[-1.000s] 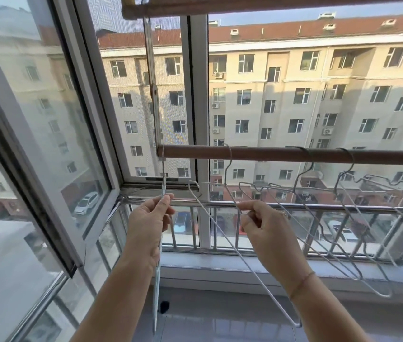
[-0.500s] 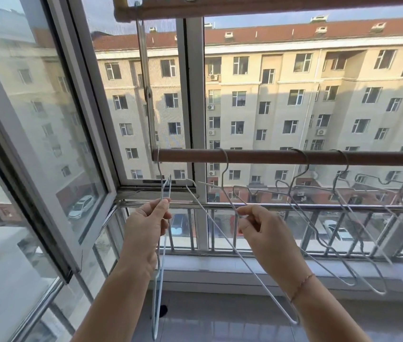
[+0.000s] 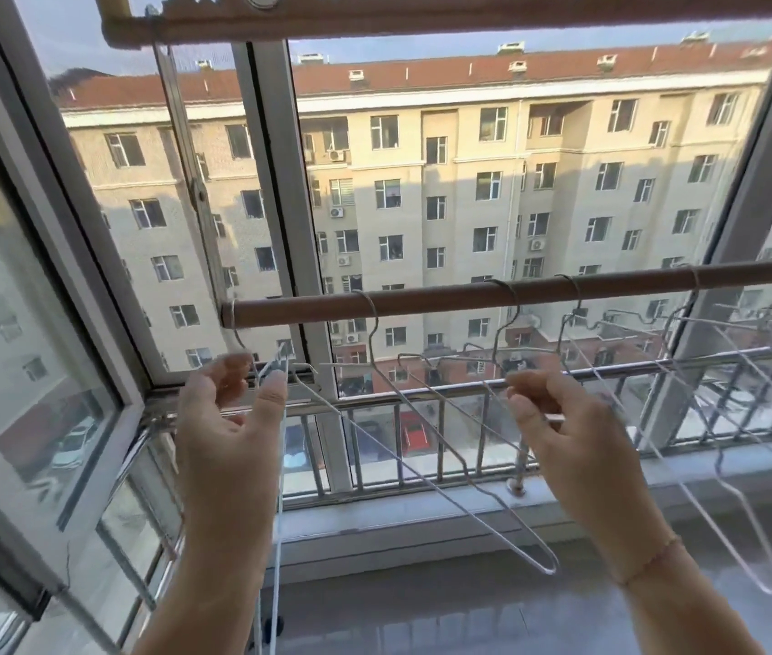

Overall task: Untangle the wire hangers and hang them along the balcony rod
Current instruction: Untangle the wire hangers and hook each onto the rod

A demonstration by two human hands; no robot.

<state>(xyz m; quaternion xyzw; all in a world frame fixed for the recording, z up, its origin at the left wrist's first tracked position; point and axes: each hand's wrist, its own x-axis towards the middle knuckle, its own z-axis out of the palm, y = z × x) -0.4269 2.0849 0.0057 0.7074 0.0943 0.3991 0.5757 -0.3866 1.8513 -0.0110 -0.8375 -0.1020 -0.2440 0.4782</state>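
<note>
Two hands up at the window, and one brown rod [image 3: 516, 293] running left to right across the view with wire hangers strung along it. Counting hooks over the rod: one at the far left end [image 3: 233, 319], a second [image 3: 371, 314], a third [image 3: 507, 300], a fourth [image 3: 573, 295], and at least one more near the right edge [image 3: 696, 281], where the wires overlap so much that an exact count cannot be told. The hangers are thin, pale grey wire, bent into long narrow triangles with small dips in the shoulders, and most of them tilt down to the right, crossing one another. The left hand [image 3: 228, 418] is loosely curled, thumb and fingers apart, around the leftmost hanger [image 3: 275, 512], which hangs almost edge-on and drops straight down past the wrist; whether the fingers actually press the wire cannot be told. The right hand [image 3: 559, 427] is half closed, fingertips drawn together by the wires of the second hanger [image 3: 445, 470], whose long lower corner reaches down between the two forearms; a firm pinch cannot be confirmed. A thin bracelet [image 3: 648, 560] sits on the right wrist. Beyond the glass, a metal railing [image 3: 422, 399] and a beige apartment block [image 3: 469, 182].
</note>
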